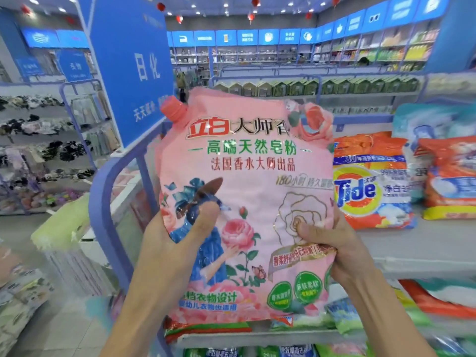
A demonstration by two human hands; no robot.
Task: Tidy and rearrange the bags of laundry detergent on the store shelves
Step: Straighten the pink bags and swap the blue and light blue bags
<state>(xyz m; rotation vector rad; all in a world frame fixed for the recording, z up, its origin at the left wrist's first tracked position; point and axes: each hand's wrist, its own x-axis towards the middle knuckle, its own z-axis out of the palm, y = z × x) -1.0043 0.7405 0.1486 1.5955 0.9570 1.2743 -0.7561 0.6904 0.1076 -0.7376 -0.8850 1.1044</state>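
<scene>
I hold a large pink detergent bag [244, 176] upright in front of me, its rose-printed face toward me and its pink screw cap at the top left. My left hand [170, 243] grips the bag's lower left edge, thumb pressed on the front. My right hand [329, 246] grips the lower right edge, thumb curled onto the front. The bag hangs in the air in front of the shelf's left end.
An orange Tide bag [371, 184] stands on the grey shelf [412, 243] to the right, with another orange bag [450, 176] and a blue-white bag [432, 119] beside it. Lower shelves hold more bags [425, 300]. A blue shelf-end frame [103, 191] and sign [134, 73] stand on the left.
</scene>
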